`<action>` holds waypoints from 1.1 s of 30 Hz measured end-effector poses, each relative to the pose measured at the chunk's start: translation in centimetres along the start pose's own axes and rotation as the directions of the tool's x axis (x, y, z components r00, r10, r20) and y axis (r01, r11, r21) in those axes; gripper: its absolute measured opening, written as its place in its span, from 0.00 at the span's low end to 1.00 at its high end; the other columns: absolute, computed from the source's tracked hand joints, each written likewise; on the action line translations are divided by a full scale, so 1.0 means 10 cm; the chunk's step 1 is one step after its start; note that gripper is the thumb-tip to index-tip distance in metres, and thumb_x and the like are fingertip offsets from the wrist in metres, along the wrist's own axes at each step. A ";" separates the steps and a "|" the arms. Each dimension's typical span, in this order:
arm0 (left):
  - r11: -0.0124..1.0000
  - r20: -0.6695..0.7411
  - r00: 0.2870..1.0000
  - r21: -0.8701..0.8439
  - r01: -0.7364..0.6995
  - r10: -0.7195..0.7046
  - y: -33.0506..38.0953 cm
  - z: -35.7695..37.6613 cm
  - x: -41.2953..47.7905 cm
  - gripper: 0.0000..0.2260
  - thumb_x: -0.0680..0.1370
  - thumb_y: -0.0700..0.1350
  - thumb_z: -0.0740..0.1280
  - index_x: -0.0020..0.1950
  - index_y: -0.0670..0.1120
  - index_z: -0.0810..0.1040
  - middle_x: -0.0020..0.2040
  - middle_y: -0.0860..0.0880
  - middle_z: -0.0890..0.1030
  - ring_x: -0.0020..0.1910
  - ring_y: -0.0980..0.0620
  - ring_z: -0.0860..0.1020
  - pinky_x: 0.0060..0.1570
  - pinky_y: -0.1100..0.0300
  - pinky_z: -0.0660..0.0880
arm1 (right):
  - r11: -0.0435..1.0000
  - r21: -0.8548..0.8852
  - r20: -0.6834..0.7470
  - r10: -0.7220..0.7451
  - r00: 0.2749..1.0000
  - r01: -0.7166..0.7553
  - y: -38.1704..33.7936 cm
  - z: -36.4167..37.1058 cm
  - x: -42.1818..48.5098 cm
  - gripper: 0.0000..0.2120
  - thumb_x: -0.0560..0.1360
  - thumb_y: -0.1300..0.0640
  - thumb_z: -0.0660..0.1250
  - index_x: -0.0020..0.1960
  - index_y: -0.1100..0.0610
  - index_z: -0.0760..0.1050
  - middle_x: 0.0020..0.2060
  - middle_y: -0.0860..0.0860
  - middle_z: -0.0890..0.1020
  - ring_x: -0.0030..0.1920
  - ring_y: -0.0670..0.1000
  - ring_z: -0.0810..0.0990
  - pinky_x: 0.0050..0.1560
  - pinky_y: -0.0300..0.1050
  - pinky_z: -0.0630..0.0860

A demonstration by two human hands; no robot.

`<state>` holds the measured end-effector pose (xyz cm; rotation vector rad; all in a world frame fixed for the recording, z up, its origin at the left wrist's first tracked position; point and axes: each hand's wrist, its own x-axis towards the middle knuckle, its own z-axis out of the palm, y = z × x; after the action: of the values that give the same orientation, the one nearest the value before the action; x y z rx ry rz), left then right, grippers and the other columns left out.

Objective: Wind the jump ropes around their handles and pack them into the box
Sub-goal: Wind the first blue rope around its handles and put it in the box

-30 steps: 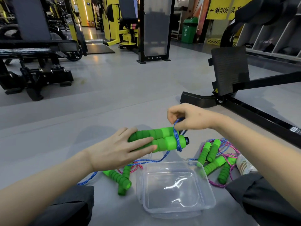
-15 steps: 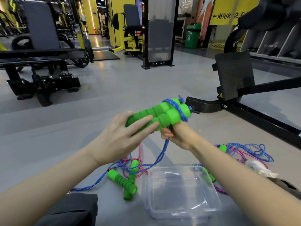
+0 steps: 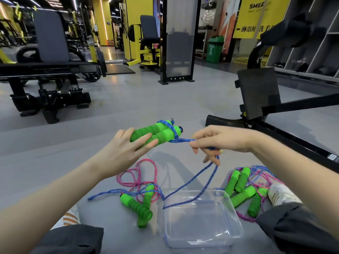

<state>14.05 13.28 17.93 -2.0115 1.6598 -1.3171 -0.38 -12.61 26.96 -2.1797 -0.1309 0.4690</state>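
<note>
The left hand [image 3: 126, 149] is clenched around a pair of green foam handles [image 3: 157, 133], held side by side in the air at about 12 o'clock from the clear plastic box [image 3: 236, 219]. A few turns of blue rope [image 3: 192, 187] sit close to the capped ends of the handles. The right hand [image 3: 220, 142] pinches that rope between thumb and forefinger just to the 3 o'clock side of the handles.

The risks lie in the slack. From the right hand it drops in a long loop across the box's rim and runs out toward 9 o'clock, where it crosses a pink rope [image 3: 139, 173] and its handles [image 3: 139, 208] on the gym floor [image 3: 128, 110]. A firm pull could probably snag the pink rope and drag it along, or tug the box (which looks light) out of place. The turns are also so near the handle ends that a loose wrap might slide off over the caps. More ropes [image 3: 242, 187] lie tangled at the box's 2 o'clock.
</note>
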 end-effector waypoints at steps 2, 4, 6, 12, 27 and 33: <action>1.000 0.028 0.999 -0.018 -0.021 0.022 0.03 -0.01 0.00 0.24 0.72 0.37 0.57 0.68 0.46 0.67 0.59 0.45 0.78 0.41 0.41 0.73 0.35 0.53 0.69 | 0.998 -0.049 -0.001 -0.028 1.000 0.027 -0.09 -0.06 -0.12 0.10 0.79 0.55 0.61 0.42 0.58 0.74 0.21 0.49 0.64 0.21 0.49 0.64 0.39 0.47 0.79; 0.998 0.048 0.998 -0.036 -0.044 0.045 0.07 -0.03 0.04 0.23 0.73 0.38 0.56 0.68 0.46 0.67 0.59 0.46 0.78 0.41 0.41 0.74 0.35 0.53 0.70 | 0.989 -0.119 -0.027 -0.088 0.996 0.084 -0.17 -0.11 -0.18 0.09 0.78 0.56 0.62 0.42 0.59 0.76 0.21 0.49 0.64 0.22 0.48 0.62 0.33 0.44 0.76; 0.997 0.049 0.996 -0.039 -0.069 0.070 0.11 -0.05 0.10 0.23 0.73 0.37 0.56 0.69 0.46 0.67 0.60 0.46 0.77 0.42 0.40 0.73 0.35 0.53 0.71 | 0.981 -0.127 -0.053 -0.155 0.986 0.148 -0.24 -0.18 -0.20 0.10 0.77 0.57 0.64 0.41 0.61 0.77 0.22 0.53 0.65 0.22 0.49 0.62 0.32 0.43 0.75; 0.959 -0.077 0.960 -0.074 -0.274 0.268 0.31 -0.18 0.28 0.23 0.77 0.35 0.52 0.72 0.45 0.63 0.64 0.46 0.70 0.50 0.38 0.70 0.42 0.50 0.75 | 0.980 -0.091 -0.234 -0.193 0.953 0.176 -0.17 -0.33 -0.06 0.12 0.76 0.55 0.65 0.42 0.64 0.78 0.22 0.46 0.59 0.23 0.46 0.58 0.25 0.34 0.62; 0.978 -0.252 0.968 -0.204 -0.040 -0.013 0.31 -0.24 0.34 0.21 0.77 0.40 0.62 0.70 0.44 0.66 0.66 0.44 0.69 0.49 0.37 0.79 0.49 0.45 0.75 | 0.772 0.615 -0.279 0.025 0.960 0.159 0.58 0.31 0.39 0.17 0.80 0.62 0.52 0.32 0.56 0.65 0.20 0.46 0.62 0.19 0.42 0.57 0.24 0.36 0.53; 0.981 -0.141 0.984 -0.175 0.081 -0.106 0.12 0.05 0.27 0.21 0.78 0.41 0.62 0.70 0.46 0.66 0.67 0.46 0.69 0.46 0.36 0.78 0.44 0.45 0.75 | 0.881 0.473 -0.154 0.067 0.986 0.014 0.44 0.36 0.28 0.17 0.82 0.49 0.51 0.52 0.59 0.75 0.22 0.50 0.61 0.20 0.48 0.57 0.25 0.39 0.67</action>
<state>13.45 10.32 18.20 -2.1575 1.8190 -1.4362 0.52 -11.87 20.70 -1.7271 0.0995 0.2932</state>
